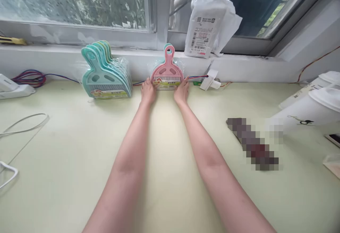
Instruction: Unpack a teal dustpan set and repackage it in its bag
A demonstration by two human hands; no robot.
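Note:
A pink dustpan-and-brush set [168, 70] in clear wrap stands upright at the back of the pale green table, against the wall under the window, with a teal one showing behind it. My left hand [148, 92] holds its lower left edge, and my right hand [182, 91] holds its lower right edge. Both sets of fingers are pressed to the sides, partly hidden behind it. Left of my left hand, a row of wrapped teal dustpan sets [106, 75] stands upright, with a yellowish one among them.
A white package [203, 23] rests on the sill. White cups [308, 109] lie at the right, near a pixelated dark item [252, 144]. Coiled wires [30, 78], a power strip [16, 88] and a pale cable [23, 125] are at the left of the table [66, 155].

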